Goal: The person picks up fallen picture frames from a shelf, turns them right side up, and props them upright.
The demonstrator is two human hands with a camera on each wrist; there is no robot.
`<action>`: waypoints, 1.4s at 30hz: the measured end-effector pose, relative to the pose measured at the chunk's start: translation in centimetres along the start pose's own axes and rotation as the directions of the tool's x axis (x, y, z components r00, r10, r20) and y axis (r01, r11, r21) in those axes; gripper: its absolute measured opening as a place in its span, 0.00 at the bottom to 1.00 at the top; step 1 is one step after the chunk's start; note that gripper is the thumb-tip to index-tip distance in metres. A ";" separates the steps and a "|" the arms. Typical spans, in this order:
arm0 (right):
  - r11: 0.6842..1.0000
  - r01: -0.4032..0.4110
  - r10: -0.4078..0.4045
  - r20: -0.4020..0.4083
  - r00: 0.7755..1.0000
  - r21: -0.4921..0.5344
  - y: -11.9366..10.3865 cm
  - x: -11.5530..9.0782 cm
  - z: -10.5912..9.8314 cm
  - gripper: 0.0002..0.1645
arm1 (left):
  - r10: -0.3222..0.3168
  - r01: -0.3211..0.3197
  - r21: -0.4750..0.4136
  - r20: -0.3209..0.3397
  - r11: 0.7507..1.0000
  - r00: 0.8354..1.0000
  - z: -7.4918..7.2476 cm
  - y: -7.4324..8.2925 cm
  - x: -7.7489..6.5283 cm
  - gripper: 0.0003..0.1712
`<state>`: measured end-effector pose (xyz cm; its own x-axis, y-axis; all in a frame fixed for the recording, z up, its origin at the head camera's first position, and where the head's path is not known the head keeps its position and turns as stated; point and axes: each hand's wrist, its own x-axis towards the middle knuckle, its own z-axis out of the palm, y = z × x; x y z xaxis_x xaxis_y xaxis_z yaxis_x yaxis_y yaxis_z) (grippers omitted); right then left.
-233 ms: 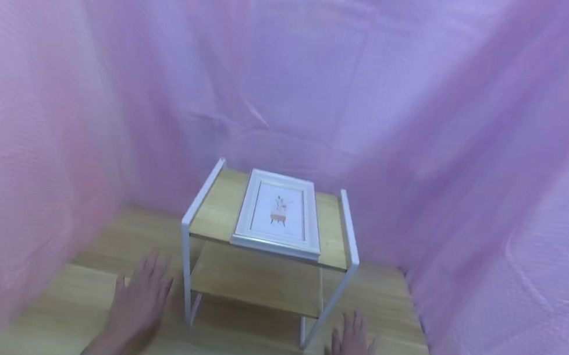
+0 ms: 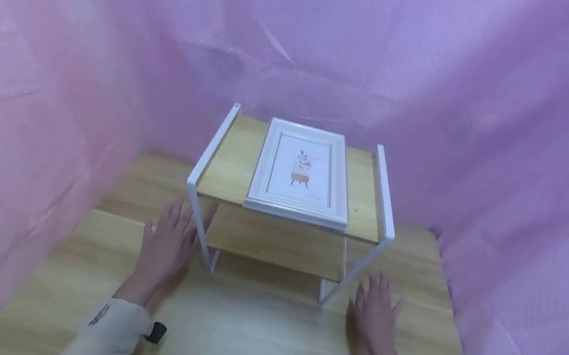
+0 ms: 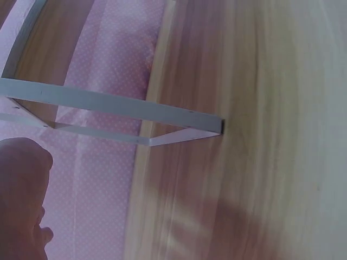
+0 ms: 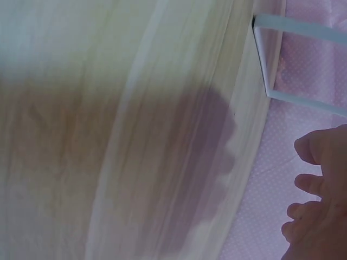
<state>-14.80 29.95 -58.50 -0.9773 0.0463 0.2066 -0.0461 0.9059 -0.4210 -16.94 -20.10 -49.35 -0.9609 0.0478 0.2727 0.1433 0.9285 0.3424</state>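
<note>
A two-tier shelf [image 2: 234,160] with wooden boards and white metal side frames stands in the middle of the head view. Flat on its upper board lies a white picture frame [image 2: 300,170], its picture of a potted plant facing up. My left hand [image 2: 165,246] is beside the shelf's left legs, fingers extended and holding nothing. On the other side, my right hand [image 2: 377,311] hovers by the right front leg, fingers spread and nothing in them. In the left wrist view the white side frame [image 3: 114,104] passes just beyond my fingers.
A wooden tabletop [image 2: 246,331] lies under the shelf. Pink-purple cloth [image 2: 321,41] hangs behind and along both sides. The shelf's lower board [image 2: 277,244] sits beneath the upper one. Dark bands [image 2: 156,333] show at my sleeve cuffs.
The head view has tilted down, so the shelf and both hands appear higher and the sleeves now show. Both hands stay beside the shelf, holding nothing.
</note>
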 end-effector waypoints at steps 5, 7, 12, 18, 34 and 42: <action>0.998 -0.047 0.049 0.067 0.997 -0.041 -2.8 -2.1 -2.9 0.32 | -0.011 0.011 -0.007 0.013 1.000 1.000 0.0 0.6 -1.0 0.37; 0.998 -0.034 0.037 0.070 0.997 -0.046 -3.4 -2.2 -2.9 0.32 | -0.005 0.005 -0.033 -0.005 0.999 1.000 0.1 0.6 -1.2 0.38; 1.000 -0.011 0.011 0.061 0.998 -0.003 -3.7 -1.3 -2.5 0.27 | 0.020 -0.018 -0.095 0.016 0.995 1.000 1.1 0.9 -1.1 0.43; 0.996 -0.052 0.045 0.102 0.994 0.066 -3.7 0.8 -3.2 0.25 | 0.056 -0.055 -0.068 0.007 0.996 0.998 2.6 1.5 0.6 0.44; 1.000 0.010 -0.010 -0.023 1.000 -0.007 -4.7 4.9 -5.4 0.21 | 0.082 -0.080 -0.075 0.022 0.994 0.996 3.2 2.1 2.8 0.36; 0.997 0.066 -0.058 -0.163 0.985 0.043 -7.1 5.6 -7.9 0.18 | 0.076 -0.077 -0.101 -0.018 0.992 0.997 -0.1 2.6 3.5 0.33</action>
<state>-18.32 27.09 -47.42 -0.9264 0.0614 0.3716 -0.1192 0.8881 -0.4439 -19.87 -17.55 -47.45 -0.9430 0.1114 0.3135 0.2402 0.8800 0.4097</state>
